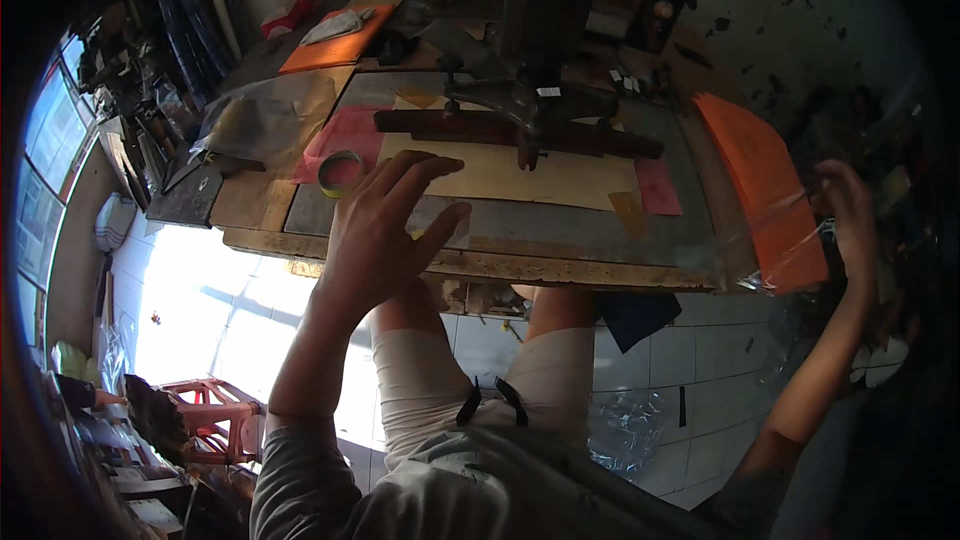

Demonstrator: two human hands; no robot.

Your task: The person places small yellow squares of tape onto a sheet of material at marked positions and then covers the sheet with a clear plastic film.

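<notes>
My left hand (383, 225) hovers over the near left part of the workbench, fingers spread and holding nothing. Just past its knuckles lies a roll of tape (328, 186), on a pink sheet (352, 130). Out to the right, the fingers of my right hand (848, 208) are closed on clear plastic film (790, 202), which trails over a stack of orange sheets (760, 180). Between the hands a cream sheet (540, 180) lies flat on a grey board. Above it stands a dark machine (530, 105) with a long horizontal bar.
An orange board (350, 40) with a grey cloth (337, 26) on it lies at the far left, near a red box (290, 12). More clear film (265, 120) covers the bench's left side. A pink stool (215, 420) stands on the floor, lower left; crumpled plastic (625, 430) lies below the bench.
</notes>
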